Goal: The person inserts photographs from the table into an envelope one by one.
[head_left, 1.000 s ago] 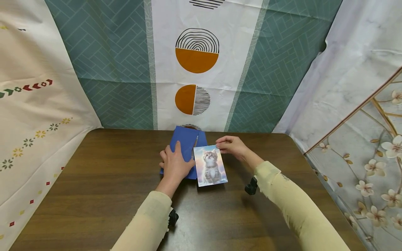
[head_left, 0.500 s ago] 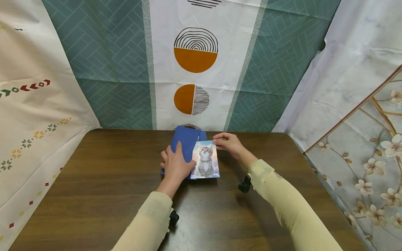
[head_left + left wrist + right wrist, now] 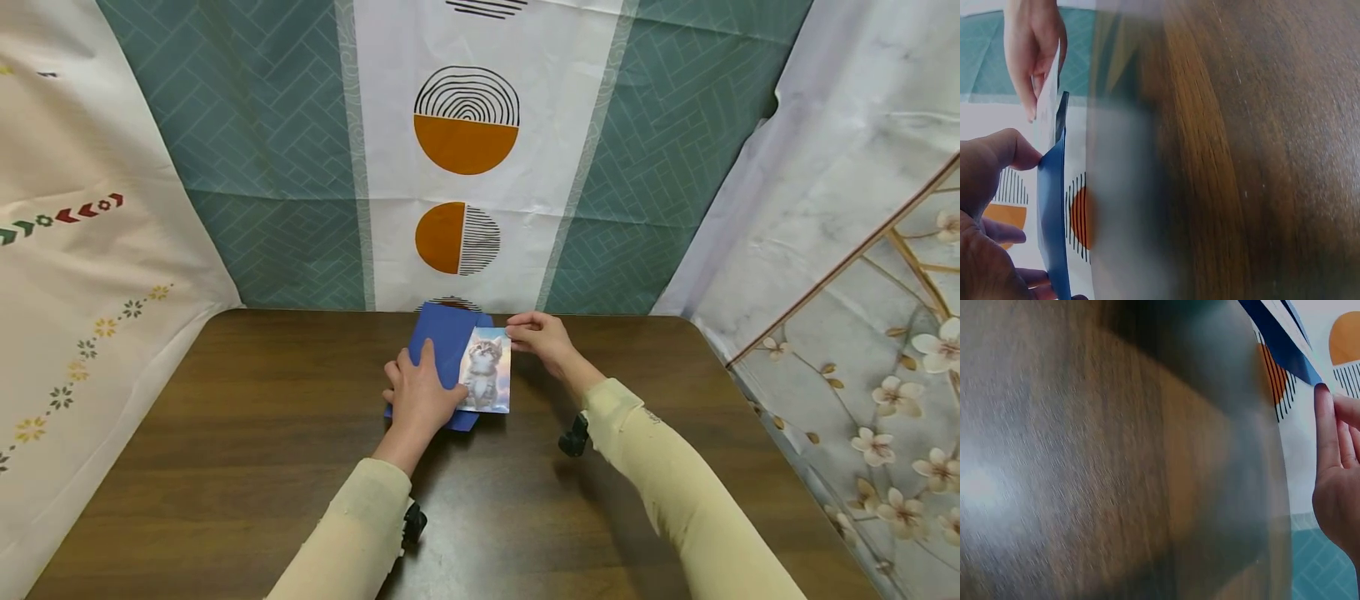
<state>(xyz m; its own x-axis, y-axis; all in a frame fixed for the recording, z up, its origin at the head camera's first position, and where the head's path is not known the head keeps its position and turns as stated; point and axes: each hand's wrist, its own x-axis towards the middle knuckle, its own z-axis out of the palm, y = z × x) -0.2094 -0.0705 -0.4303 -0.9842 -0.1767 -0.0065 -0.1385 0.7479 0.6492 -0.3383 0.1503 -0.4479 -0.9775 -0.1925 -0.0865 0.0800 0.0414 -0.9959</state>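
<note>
In the head view, my left hand (image 3: 420,390) grips a blue folder (image 3: 442,337) held up above the table. The left wrist view shows my thumb bent at the right edge of the blue folder (image 3: 1052,200), with some fingertips at its lower end. My right hand (image 3: 543,340) pinches the upper right corner of a kitten picture card (image 3: 483,367). The card's left edge is hidden by the folder's front cover; its right part sticks out. In the right wrist view, my right hand (image 3: 1338,462) holds the corner beside the blue folder (image 3: 1282,347).
A brown wooden table (image 3: 262,467) lies beneath both hands. A patterned curtain (image 3: 300,150) hangs behind its far edge. Cream cloth (image 3: 90,250) is at the left, a floral marbled cloth (image 3: 847,275) at the right. Both wrists wear small black cameras.
My right hand has moved left and slightly away from me with the kitten card, which has slid further behind the folder's cover. The left hand and folder have hardly moved.
</note>
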